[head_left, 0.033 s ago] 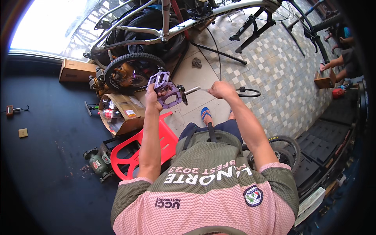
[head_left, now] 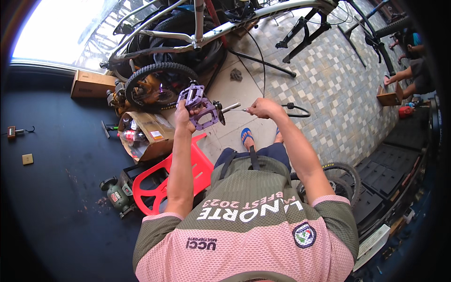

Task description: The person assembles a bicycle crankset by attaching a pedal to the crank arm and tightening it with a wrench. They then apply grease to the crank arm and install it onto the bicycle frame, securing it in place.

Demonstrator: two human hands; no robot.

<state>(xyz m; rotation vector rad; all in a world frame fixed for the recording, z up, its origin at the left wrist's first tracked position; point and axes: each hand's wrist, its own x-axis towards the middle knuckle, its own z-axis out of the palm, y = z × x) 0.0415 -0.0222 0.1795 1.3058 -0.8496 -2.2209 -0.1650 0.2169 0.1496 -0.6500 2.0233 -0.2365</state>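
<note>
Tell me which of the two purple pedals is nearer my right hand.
The lower purple pedal, right beside the dark toothed ring. The upper purple pedal sits higher and farther left, farther from your right hand.

Floor point(head_left: 324, 96): pale plain tile at the middle, patchwork of small grey, white and beige tile toward the right edge. Rag point(head_left: 236, 74): dark, crumpled, on plain tile close to the patchwork's left border. Stand leg point(head_left: 270, 66): black, tip on patchwork. Foot point(head_left: 249, 141) in blue flip-flop, flat on plain tile; second foot point(head_left: 279, 137) beside it, partly hidden. Wooden box point(head_left: 390, 97): on patchwork, near right edge.
</note>
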